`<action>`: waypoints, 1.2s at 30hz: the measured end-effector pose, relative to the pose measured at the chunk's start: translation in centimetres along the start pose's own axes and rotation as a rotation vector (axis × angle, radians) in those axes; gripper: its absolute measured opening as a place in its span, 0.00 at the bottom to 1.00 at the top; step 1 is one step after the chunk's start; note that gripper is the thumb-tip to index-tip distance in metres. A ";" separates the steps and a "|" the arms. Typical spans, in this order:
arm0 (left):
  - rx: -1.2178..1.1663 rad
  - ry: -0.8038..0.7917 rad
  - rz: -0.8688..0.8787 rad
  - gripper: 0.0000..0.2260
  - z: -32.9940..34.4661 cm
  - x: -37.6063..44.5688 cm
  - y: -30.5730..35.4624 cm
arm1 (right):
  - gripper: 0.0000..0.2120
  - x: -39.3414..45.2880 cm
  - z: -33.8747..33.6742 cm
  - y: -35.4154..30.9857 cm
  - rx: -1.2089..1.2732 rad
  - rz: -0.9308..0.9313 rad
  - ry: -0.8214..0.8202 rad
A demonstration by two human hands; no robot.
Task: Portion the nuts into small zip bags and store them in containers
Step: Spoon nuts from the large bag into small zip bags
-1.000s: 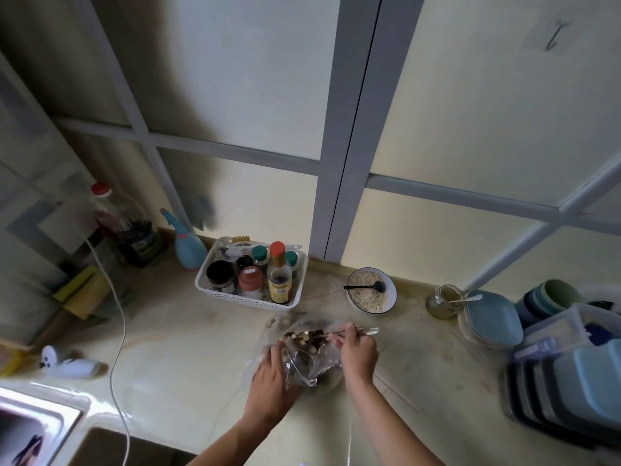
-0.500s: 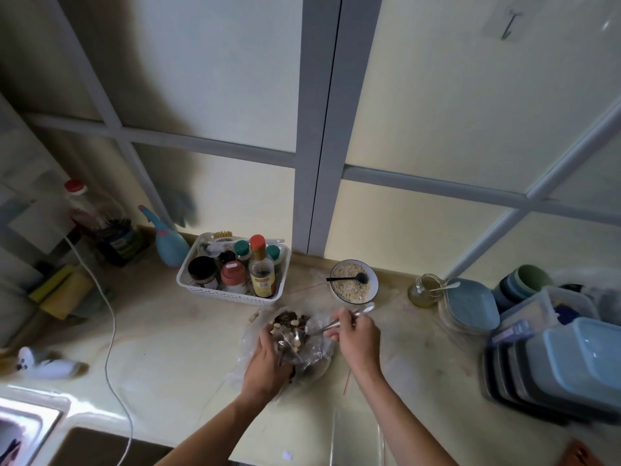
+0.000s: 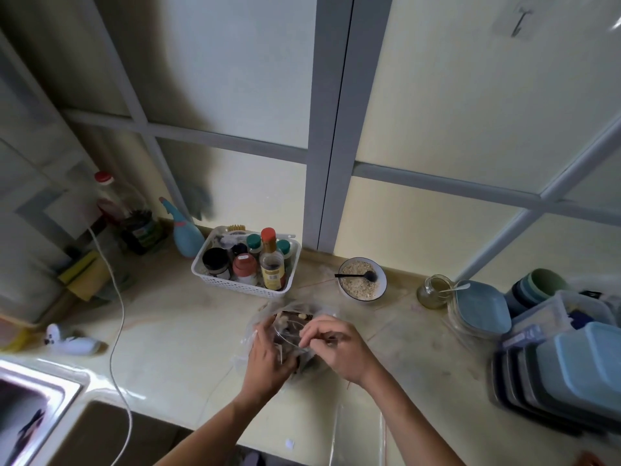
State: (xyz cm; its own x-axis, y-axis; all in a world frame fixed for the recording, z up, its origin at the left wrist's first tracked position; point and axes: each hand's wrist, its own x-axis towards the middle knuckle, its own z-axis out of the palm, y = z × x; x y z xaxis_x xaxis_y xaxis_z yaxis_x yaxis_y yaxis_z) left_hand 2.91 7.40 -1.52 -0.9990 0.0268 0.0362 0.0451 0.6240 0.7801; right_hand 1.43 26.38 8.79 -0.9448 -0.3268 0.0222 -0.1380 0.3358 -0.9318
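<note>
At the near edge of the surface (image 3: 174,334), a flat clear bag (image 3: 358,428) lies right of the forearms, probably kept in easy reach for a later portion. Just beyond it, both hands work over a crumpled clear plastic bag of nuts (image 3: 295,326) in the middle of the surface. The left hand (image 3: 268,358) has its fingers curled around the bag's near left side, seemingly to steady it and hold its mouth open. The right hand (image 3: 339,346) is curled over the bag from the right, fingertips pinched on something thin at the mouth; whether that is a spoon or only plastic film cannot be told. The nuts look like a mix of dark and pale pieces seen through wrinkled, glossy film. To the right, a stack of blue-lidded containers (image 3: 568,375) waits, likely for storing the filled bags. Farther back stand a bowl of pale crumbs (image 3: 362,280) with a black spoon and, to its left, a white basket of bottles (image 3: 245,264).
</note>
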 end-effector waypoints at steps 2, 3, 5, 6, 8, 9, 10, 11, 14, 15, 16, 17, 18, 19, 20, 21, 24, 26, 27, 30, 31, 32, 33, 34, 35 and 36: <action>0.005 0.016 0.007 0.39 0.0 -0.3 0.2 | 0.10 -0.1 -0.4 -0.2 0.038 0.003 0.010; 0.005 0.021 0.009 0.40 0.0 -0.4 0.3 | 0.11 -0.1 -0.5 -0.2 0.050 -0.001 0.020; 0.003 0.027 0.002 0.40 0.0 -0.6 0.3 | 0.12 -0.2 -0.7 -0.2 0.074 -0.006 0.034; 0.006 0.030 0.000 0.40 0.0 -0.8 0.3 | 0.13 -0.2 -0.8 -0.1 0.086 -0.012 0.039; 0.019 0.041 0.005 0.40 0.1 -1.2 0.3 | 0.13 -0.3 -1.0 0.0 0.112 -0.013 0.056; 0.024 0.049 0.007 0.39 0.1 -1.4 0.3 | 0.13 -0.3 -1.1 0.1 0.131 -0.009 0.067; 0.024 0.054 0.007 0.39 0.0 -1.5 0.3 | 0.13 -0.4 -1.3 0.0 0.159 -0.009 0.082; 0.023 0.059 0.005 0.38 0.0 -1.6 0.4 | 0.13 -0.5 -1.5 0.0 0.193 -0.010 0.099; 0.022 0.093 -0.026 0.37 -0.1 -1.9 0.9 | 0.12 -0.7 -2.0 0.0 0.329 0.029 0.169; 0.017 0.113 -0.057 0.36 -0.1 -2.0 1.1 | 0.12 -0.8 -2.2 0.0 0.390 0.059 0.207; 0.016 0.132 -0.093 0.36 -0.1 -2.1 1.3 | 0.11 -0.7 -2.5 0.1 0.449 0.095 0.253; 0.021 0.146 -0.130 0.35 -0.2 -2.2 1.5 | 0.11 -0.7 -2.7 0.4 0.496 0.136 0.306; 0.029 0.152 -0.159 0.35 -0.2 -2.3 1.6 | 0.10 -0.6 -2.8 0.7 0.522 0.182 0.363; 0.040 0.152 -0.175 0.36 -0.2 -2.5 1.6 | 0.11 -0.6 -2.9 1.1 0.524 0.232 0.420; 0.052 0.145 -0.177 0.36 -0.1 -2.6 1.6 | 0.11 -0.7 -2.9 1.5 0.503 0.284 0.476; 0.064 0.136 -0.168 0.36 -0.1 -2.8 1.8 | 0.12 -0.7 -2.9 2.0 0.464 0.334 0.530; 0.082 0.123 -0.145 0.33 0.0 -3.2 2.2 | 0.14 -0.9 -2.6 2.8 0.339 0.466 0.682; 0.097 0.121 -0.146 0.32 0.0 -3.4 2.2 | 0.15 -1.0 -2.5 2.9 0.276 0.502 0.770; 0.105 0.122 -0.147 0.32 -0.1 -3.5 2.1 | 0.15 -1.0 -2.4 3.0 0.254 0.501 0.810; 0.118 0.121 -0.131 0.33 -0.2 -3.9 1.6 | 0.15 -0.8 -2.0 3.3 0.223 0.495 0.850; 0.119 0.120 -0.127 0.34 -0.3 -4.0 1.5 | 0.15 -0.7 -1.7 3.5 0.227 0.501 0.829; 0.120 0.119 -0.120 0.34 -0.4 -4.1 1.5 | 0.15 -0.6 -1.5 3.7 0.241 0.510 0.792; 0.121 0.120 -0.107 0.35 -0.5 -4.1 1.5 | 0.15 -0.5 -1.1 3.8 0.256 0.517 0.750; 0.117 0.121 -0.092 0.35 -0.5 -4.1 1.5 | 0.15 -0.4 -0.8 3.9 0.271 0.519 0.710; 0.107 0.121 -0.082 0.34 -0.6 -4.1 1.5 | 0.15 -0.2 -0.4 4.1 0.295 0.523 0.677; 0.095 0.123 -0.077 0.34 -0.7 -4.1 1.6 | 0.15 0.0 0.0 4.4 0.334 0.536 0.653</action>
State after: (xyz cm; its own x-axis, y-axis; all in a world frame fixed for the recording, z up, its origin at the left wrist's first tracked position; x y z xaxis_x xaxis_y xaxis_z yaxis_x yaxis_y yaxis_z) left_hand 7.07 7.75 -0.02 -0.9915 -0.1155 0.0593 -0.0375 0.6917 0.7212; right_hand 0.78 27.88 4.66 -0.8521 0.3996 -0.3381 0.3655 -0.0081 -0.9308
